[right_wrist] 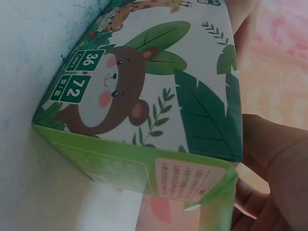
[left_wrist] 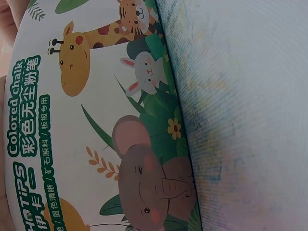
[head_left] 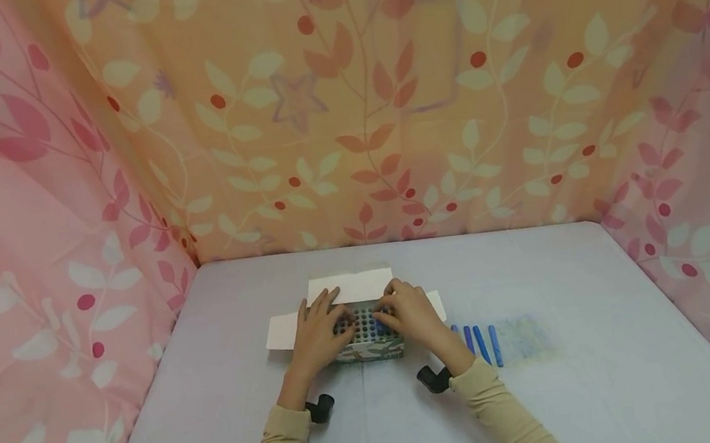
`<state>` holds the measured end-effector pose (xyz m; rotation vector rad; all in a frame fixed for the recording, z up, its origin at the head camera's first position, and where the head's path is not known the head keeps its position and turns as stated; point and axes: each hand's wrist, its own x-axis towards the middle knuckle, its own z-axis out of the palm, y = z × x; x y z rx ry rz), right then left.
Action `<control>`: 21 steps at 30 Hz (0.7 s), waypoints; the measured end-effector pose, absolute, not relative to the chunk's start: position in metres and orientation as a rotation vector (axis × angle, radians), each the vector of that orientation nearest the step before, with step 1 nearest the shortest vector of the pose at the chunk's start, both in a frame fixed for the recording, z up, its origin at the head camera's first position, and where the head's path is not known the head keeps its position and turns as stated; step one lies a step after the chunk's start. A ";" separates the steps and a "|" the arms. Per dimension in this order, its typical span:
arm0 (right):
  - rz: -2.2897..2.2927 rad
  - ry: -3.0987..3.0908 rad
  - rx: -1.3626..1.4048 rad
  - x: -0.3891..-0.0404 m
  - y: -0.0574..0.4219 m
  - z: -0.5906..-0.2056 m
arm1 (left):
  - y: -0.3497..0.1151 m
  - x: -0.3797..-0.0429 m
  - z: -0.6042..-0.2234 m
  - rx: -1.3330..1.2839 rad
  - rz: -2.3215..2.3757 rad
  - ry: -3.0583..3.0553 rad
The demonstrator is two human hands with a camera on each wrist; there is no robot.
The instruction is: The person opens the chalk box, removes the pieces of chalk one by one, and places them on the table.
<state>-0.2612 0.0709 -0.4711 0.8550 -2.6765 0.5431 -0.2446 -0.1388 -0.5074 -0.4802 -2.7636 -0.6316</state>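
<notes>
A chalk box (head_left: 371,351) printed with cartoon animals stands on the table, its white flaps spread. Round tips of chalk sticks (head_left: 364,325) show in rows inside it. At the left side of the opening is my left hand (head_left: 321,333), its longer fingers reaching toward the back flap and its thumb and forefinger bent over the chalk tips. My right hand (head_left: 414,314) is over the right side, thumb and fingers bent down at some blue chalk (head_left: 380,325). Whether it pinches a stick is hidden. In the right wrist view, fingers (right_wrist: 288,168) appear beside the box's green end (right_wrist: 120,163).
Several blue and purple chalk sticks (head_left: 481,345) lie side by side right of the box. Beyond them is a bluish chalk smudge (head_left: 527,338) on the white table (head_left: 614,382). Patterned curtains (head_left: 341,105) enclose the back and both sides.
</notes>
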 end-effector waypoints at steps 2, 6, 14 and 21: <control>0.555 -2.667 0.857 -0.261 0.071 -0.471 | -0.139 -0.244 -0.507 -0.477 -0.631 -2.762; 0.557 -2.676 0.850 -0.261 0.072 -0.471 | -0.139 -0.245 -0.507 -0.478 -0.637 -2.756; 0.574 -2.709 0.858 -0.265 0.075 -0.470 | -0.138 -0.247 -0.505 -0.482 -0.628 -2.736; 0.530 -2.685 0.883 -0.263 0.073 -0.472 | -0.140 -0.246 -0.508 -0.479 -0.617 -2.755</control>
